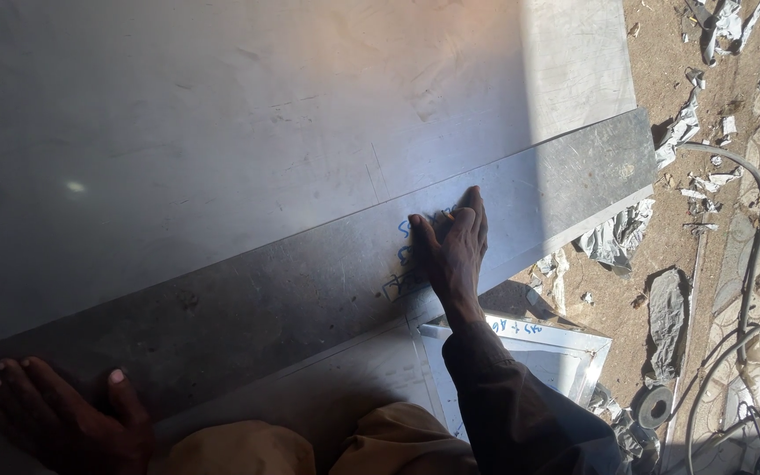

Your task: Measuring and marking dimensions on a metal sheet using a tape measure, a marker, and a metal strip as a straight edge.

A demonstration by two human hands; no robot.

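Both hands are bare and neither closes around anything large. Nearest the viewer, the left hand [63, 418] lies flat with fingers spread on the dark metal strip [310, 290], pressing its near end down. Beside it, tan trouser fabric [310, 444] fills the bottom edge.

Further along, the right hand [455, 251], in a dark sleeve [521, 396], rests on the same strip with its fingers drawn together and a slim, light-coloured marker-like object [443, 214] pinched at the fingertips; too little of it shows to tell what it is. Blue handwritten marks [405, 255] sit just beside the hand on the metal.

The strip runs diagonally from lower left to upper right, lying on top of a large, pale metal sheet [222, 114] that fills the upper left. Under the right forearm is a smaller white panel [565, 356] with blue writing on it.

Beyond the sheet is sandy ground [661, 79] littered with crumpled grey scraps [617, 237], a grey cable [754, 220] and a small round disc [655, 406].

Risks, as a judgement: the strip could slide on the smooth sheet if the left hand eases, throwing any marking off line. Cut metal edges are close to bare fingers and could nick them. Strong glare and hard shadow across the sheet may hide the marks.
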